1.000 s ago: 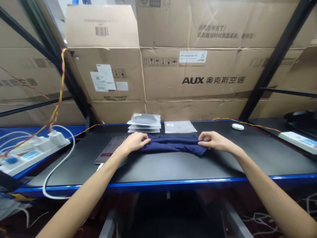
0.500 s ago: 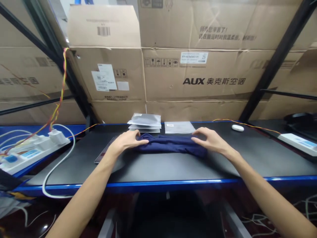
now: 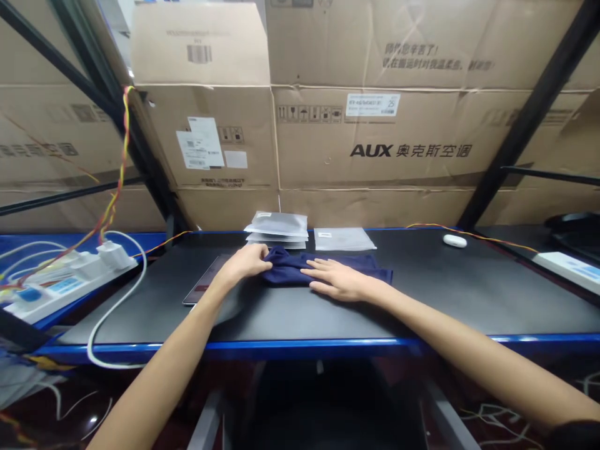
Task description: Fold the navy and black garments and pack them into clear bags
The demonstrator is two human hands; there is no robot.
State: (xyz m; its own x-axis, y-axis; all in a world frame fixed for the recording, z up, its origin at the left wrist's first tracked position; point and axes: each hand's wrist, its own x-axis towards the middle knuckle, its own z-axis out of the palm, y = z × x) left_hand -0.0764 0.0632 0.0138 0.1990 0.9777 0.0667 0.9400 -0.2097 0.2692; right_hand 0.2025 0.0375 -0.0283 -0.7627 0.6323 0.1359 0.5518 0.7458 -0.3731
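A dark navy cloth (image 3: 285,270), loosely folded into a long strip, lies across the middle of the black tabletop (image 3: 281,319). At its left end my left hand (image 3: 250,261) pinches the bunched edge between thumb and fingers. My right hand (image 3: 337,281) rests flat on the cloth near its middle, fingers spread and pointing left. Part of the cloth is hidden under that hand. Whether it is a garment I cannot tell.
Behind the cloth lie stacked translucent bags (image 3: 279,225) and a single bag (image 3: 344,239). A tablet-like device (image 3: 204,284) sits left. Power strips (image 3: 70,281) flank both sides; a small white case (image 3: 454,240) lies right. Cardboard boxes (image 3: 328,206) stand behind.
My right hand has moved left from the cloth's right end to its middle and flattened there. The cloth's right part now lies flatter. My left hand keeps its grip.
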